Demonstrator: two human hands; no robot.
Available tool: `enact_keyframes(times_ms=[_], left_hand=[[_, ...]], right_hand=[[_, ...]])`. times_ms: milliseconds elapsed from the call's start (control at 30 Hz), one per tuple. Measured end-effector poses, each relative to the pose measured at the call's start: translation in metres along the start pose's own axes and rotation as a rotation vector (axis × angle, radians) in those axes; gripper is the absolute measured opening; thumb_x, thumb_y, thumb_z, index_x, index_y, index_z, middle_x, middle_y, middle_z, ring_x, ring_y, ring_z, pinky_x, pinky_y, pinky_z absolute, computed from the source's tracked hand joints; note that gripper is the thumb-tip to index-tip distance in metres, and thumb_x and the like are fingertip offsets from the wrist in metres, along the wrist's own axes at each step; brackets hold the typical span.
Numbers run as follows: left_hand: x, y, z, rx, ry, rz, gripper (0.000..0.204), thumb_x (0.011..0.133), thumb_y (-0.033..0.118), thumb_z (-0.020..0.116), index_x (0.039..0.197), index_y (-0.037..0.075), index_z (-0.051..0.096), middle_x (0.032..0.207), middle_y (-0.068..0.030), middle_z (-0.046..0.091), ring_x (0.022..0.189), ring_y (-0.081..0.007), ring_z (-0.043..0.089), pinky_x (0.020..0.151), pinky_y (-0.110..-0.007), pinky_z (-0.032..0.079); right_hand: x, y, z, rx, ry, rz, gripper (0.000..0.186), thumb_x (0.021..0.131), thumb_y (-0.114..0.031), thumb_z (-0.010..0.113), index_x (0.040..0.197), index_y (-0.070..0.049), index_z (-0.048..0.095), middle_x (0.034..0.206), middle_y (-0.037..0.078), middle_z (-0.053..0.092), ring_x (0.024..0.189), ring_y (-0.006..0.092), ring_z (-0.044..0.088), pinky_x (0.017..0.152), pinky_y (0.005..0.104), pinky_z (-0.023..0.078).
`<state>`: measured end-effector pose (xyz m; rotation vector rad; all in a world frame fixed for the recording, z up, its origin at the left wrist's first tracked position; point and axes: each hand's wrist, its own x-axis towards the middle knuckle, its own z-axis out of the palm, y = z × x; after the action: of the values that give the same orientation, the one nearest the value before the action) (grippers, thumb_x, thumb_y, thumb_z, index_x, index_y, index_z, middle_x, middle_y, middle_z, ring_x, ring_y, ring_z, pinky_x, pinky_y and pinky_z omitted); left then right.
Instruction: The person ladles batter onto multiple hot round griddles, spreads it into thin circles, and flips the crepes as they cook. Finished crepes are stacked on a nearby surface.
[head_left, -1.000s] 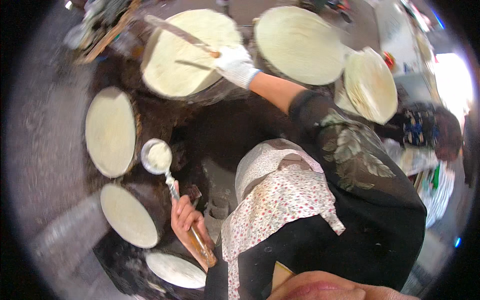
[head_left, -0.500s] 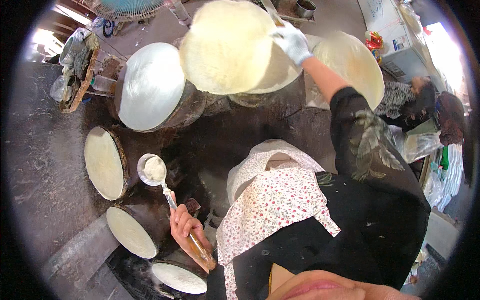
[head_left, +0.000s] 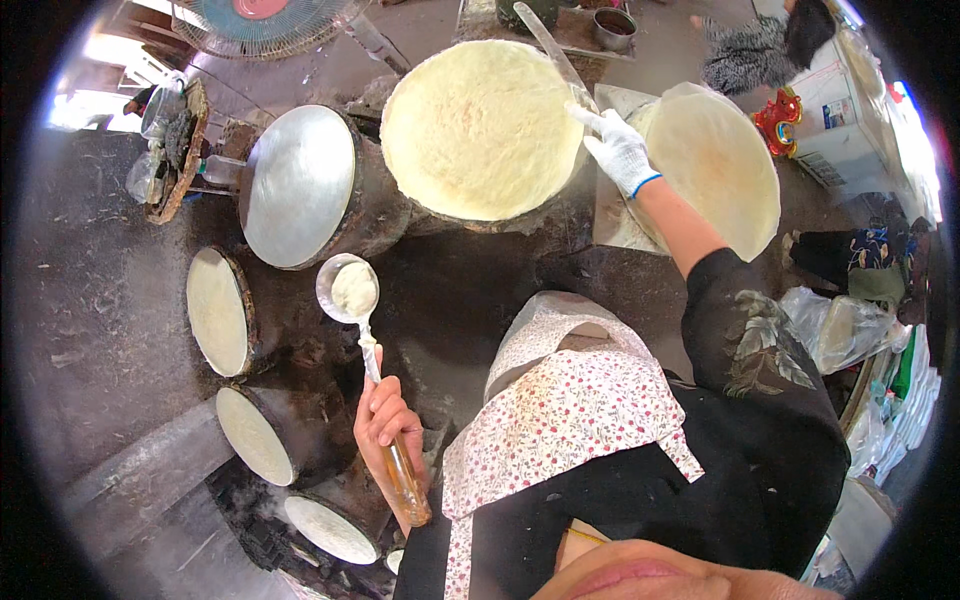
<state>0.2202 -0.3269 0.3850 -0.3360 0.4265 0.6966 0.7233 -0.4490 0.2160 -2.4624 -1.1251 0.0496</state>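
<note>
1. Floor: dark, worn and gritty, stained around the cooking stations.
2. Electric fan: teal cage with a red hub, at the far edge.
3. Daylight: bright glare entering at the upper left.
4. Plastic bags: heaped along the right side.
5. White box: stands at the upper right.

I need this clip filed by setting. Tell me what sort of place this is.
Probably a small workshop making thin steamed sheets: round steamers topped with pale batter, a ladle of batter in the left hand, and a large finished sheet.
</note>
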Motion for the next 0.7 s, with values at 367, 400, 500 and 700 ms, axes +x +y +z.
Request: enact_keyframes(times_ms=[367,400,500,700], left_hand=[[0.008,-0.028,-0.001,0.041,0.092,0.083,0.049,0.118,0.013,0.027,0.165,-0.001,0.022,0.084,-0.0041,0.042,0.055,-0.0063,0.049,0.045,-0.023,0.049],[0.007,-0.032,0.000,0.069,0.110,0.095,0.049,0.118,0.013,0.028,0.165,-0.001,0.022,0.084,-0.0040,0.042,0.055,-0.0060,0.049,0.044,-0.022,0.048],[0.005,-0.046,0.000,0.097,0.174,0.170,0.049,0.119,0.014,0.028,0.164,-0.001,0.023,0.084,-0.0033,0.042,0.054,-0.0038,0.046,0.042,-0.021,0.047],[0.005,-0.058,-0.005,0.051,0.174,0.195,0.049,0.119,0.014,0.028,0.165,-0.001,0.022,0.084,-0.0038,0.041,0.053,-0.0051,0.044,0.042,-0.021,0.046]], right_hand=[[0.156,0.014,-0.024,-0.073,-0.088,0.084,0.033,0.102,-0.040,0.054,0.121,-0.021,0.073,0.115,0.017,0.075,0.107,0.0402,0.071,0.092,0.0498,0.055],[0.174,0.017,-0.016,-0.129,-0.114,0.072,0.034,0.103,-0.037,0.052,0.127,-0.023,0.072,0.119,0.016,0.075,0.109,0.0392,0.070,0.094,0.0505,0.055],[0.204,0.021,0.013,-0.118,-0.090,-0.028,0.039,0.105,-0.038,0.049,0.137,-0.028,0.068,0.126,0.013,0.073,0.115,0.0380,0.069,0.098,0.0499,0.055],[0.214,0.031,0.043,-0.046,-0.092,-0.030,0.040,0.103,-0.042,0.053,0.135,-0.026,0.070,0.122,0.015,0.075,0.111,0.0399,0.070,0.096,0.0484,0.055]])
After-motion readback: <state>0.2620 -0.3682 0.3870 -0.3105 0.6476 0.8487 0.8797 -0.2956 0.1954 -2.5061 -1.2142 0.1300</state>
